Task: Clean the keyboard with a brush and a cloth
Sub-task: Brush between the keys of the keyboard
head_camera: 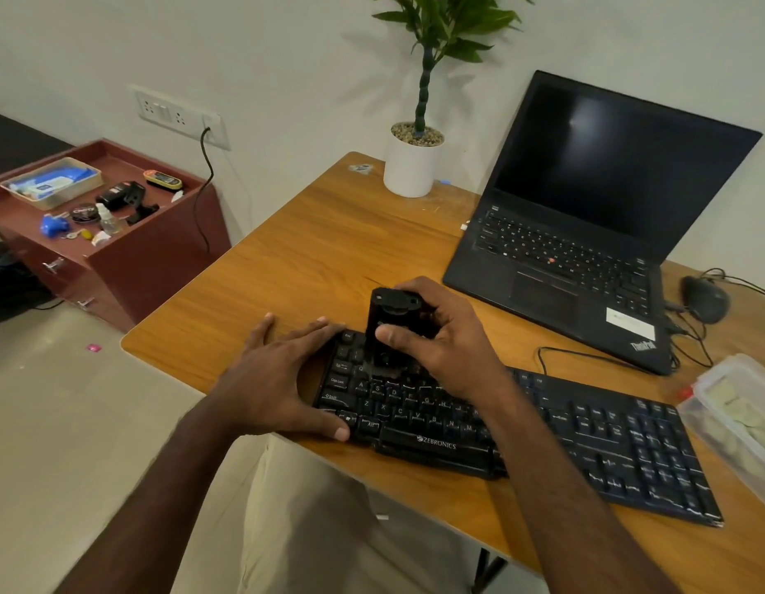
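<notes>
A black Zebronics keyboard [586, 439] lies along the front of the wooden desk [329, 259]. My right hand [445, 340] grips a chunky black brush [389, 323] upright, its bristle end down on the upper-left keys. My left hand [278, 379] lies flat with fingers spread over the keyboard's left end, thumb at the front corner. No cloth shows on the desk.
An open black laptop [586, 233] stands behind the keyboard, a white potted plant [411, 165] at the back, a wired mouse [704, 297] and a clear plastic box [741, 426] at the right. A maroon drawer cabinet [115, 259] with small items stands left.
</notes>
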Available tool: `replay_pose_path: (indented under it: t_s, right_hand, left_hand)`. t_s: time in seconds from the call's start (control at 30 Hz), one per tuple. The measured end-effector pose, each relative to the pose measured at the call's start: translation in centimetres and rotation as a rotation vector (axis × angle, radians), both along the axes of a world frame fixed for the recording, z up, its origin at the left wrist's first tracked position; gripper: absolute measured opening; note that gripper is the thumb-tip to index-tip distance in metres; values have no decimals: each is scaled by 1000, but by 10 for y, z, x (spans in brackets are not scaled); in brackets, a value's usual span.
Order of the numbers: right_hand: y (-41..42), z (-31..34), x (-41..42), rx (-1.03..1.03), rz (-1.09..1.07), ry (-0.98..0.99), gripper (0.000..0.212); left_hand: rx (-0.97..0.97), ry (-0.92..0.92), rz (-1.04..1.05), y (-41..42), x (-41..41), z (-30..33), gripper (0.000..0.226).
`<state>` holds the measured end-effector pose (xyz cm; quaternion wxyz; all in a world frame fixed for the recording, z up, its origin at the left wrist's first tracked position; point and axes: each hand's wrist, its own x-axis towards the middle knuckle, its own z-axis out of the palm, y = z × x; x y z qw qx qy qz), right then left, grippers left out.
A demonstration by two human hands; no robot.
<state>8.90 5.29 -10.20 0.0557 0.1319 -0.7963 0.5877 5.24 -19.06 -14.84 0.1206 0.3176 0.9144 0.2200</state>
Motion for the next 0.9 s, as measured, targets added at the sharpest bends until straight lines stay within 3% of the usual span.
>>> replay_pose_path:
  t_s: [0.2, 0.5, 0.67, 0.9]
  right_hand:
    - [-29, -6, -3, 2, 33, 71, 25]
    - [8, -5, 9, 65, 47, -31, 27]
    - [-3, 0, 3, 45, 63, 24, 28]
    - [-18, -4, -7, 97, 84, 19, 30]
  left_hand:
    - [18, 26, -10, -1, -2, -6, 134]
    - [17, 13, 8, 0, -1, -3, 133]
    - [50, 18, -3, 2, 2, 2, 126]
    - [21, 28, 8, 0, 1, -2, 135]
